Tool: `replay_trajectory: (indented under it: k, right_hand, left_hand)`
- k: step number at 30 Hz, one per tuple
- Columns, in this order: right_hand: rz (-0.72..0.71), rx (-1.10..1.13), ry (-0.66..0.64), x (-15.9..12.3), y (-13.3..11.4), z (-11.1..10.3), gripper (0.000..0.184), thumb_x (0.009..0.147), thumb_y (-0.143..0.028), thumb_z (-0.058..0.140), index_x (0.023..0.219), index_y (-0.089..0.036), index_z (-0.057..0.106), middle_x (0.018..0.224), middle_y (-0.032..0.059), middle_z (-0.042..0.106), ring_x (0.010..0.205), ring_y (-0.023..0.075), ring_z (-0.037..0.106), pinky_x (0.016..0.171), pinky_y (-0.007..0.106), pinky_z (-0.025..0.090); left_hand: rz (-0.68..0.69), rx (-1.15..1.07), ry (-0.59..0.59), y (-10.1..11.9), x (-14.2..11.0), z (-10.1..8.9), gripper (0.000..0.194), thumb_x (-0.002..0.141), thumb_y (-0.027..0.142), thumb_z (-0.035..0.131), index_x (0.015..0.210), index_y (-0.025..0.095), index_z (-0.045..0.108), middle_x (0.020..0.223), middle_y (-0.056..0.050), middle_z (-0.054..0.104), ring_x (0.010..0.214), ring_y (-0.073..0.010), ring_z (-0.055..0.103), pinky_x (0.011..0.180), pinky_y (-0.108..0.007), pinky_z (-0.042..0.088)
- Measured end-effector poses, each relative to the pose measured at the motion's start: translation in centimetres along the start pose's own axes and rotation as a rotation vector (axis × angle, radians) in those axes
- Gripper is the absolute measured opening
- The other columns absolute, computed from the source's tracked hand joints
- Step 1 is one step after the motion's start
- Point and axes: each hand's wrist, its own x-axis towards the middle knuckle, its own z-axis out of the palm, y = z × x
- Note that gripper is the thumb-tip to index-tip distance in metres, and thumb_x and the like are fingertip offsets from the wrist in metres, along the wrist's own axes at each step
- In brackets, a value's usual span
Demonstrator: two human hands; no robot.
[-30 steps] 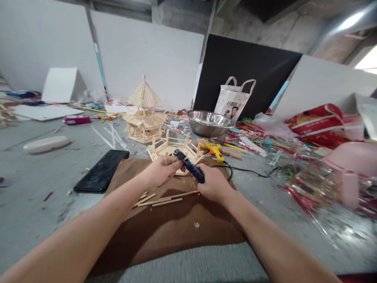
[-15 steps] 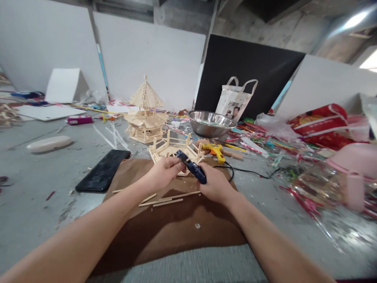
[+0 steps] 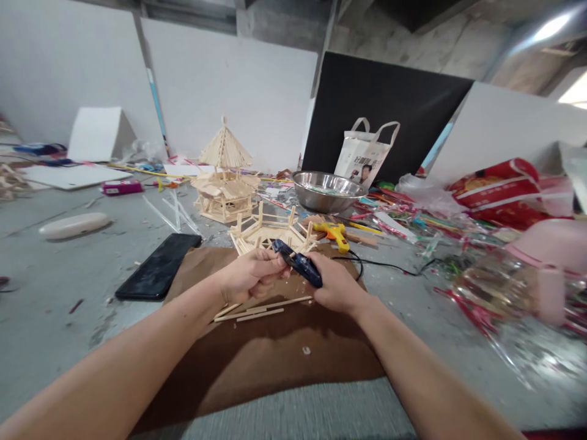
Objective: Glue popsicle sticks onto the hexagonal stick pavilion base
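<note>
My right hand [image 3: 337, 284] is wrapped round a dark blue pliers-like cutter [image 3: 298, 261], whose head points up and left. My left hand [image 3: 254, 272] is closed in a pinch at the cutter's jaws. A short pale bit of wooden stick shows at the jaws, and the fingers hide most of it. Just behind the hands stands an open wooden-stick frame [image 3: 247, 229] with short upright posts. Several loose wooden sticks [image 3: 261, 315] lie below my hands on a brown sheet [image 3: 275, 360].
A stick-built pavilion [image 3: 224, 165] stands behind the frame. A black phone [image 3: 158, 267] lies left. At right are a yellow glue gun [image 3: 337, 235] with its cord, a steel bowl [image 3: 328, 198], scattered plastic strips and a pink-lidded clear container [image 3: 548, 269].
My left hand has turned slightly and its lower fingers have curled in near the cutter's jaws. The cutter and my right hand have barely moved. The view has shifted slightly.
</note>
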Motion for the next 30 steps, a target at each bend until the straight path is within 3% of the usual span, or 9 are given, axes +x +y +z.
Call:
replay_trajectory:
  k: [6, 15, 30]
  right_hand:
    - [0.098, -0.099, 0.002, 0.1, -0.7, -0.2, 0.026, 0.062, -0.019, 0.049, 0.088, -0.019, 0.050, 0.080, 0.0042, 0.061, 0.072, 0.0177, 0.055, 0.060, 0.023, 0.033]
    - [0.181, -0.129, 0.021, 0.2, -1.6, 0.4, 0.022, 0.065, -0.025, 0.047, 0.086, -0.018, 0.052, 0.074, 0.0045, 0.061, 0.065, 0.0160, 0.054, 0.056, 0.023, 0.030]
    - [0.207, -0.148, 0.019, 0.2, -1.4, 0.6, 0.022, 0.068, -0.030, 0.046, 0.084, -0.018, 0.054, 0.073, 0.0059, 0.062, 0.065, 0.0176, 0.056, 0.055, 0.024, 0.032]
  left_hand:
    - [0.121, 0.129, 0.116, 0.3, 0.0, 0.1, 0.032, 0.066, 0.046, 0.056, 0.066, 0.014, 0.050, 0.037, 0.011, 0.020, 0.031, -0.0017, 0.011, 0.031, -0.016, 0.009]
    - [0.280, 0.664, 0.362, 0.5, 0.3, 0.0, 0.032, 0.076, 0.043, 0.039, 0.065, 0.015, 0.050, 0.035, 0.009, 0.028, 0.034, -0.0044, 0.023, 0.037, -0.019, 0.016]
    - [0.319, 0.776, 0.440, 0.2, 0.6, 0.3, 0.026, 0.078, 0.034, 0.035, 0.070, 0.014, 0.049, 0.040, 0.009, 0.027, 0.039, -0.0059, 0.025, 0.041, -0.019, 0.019]
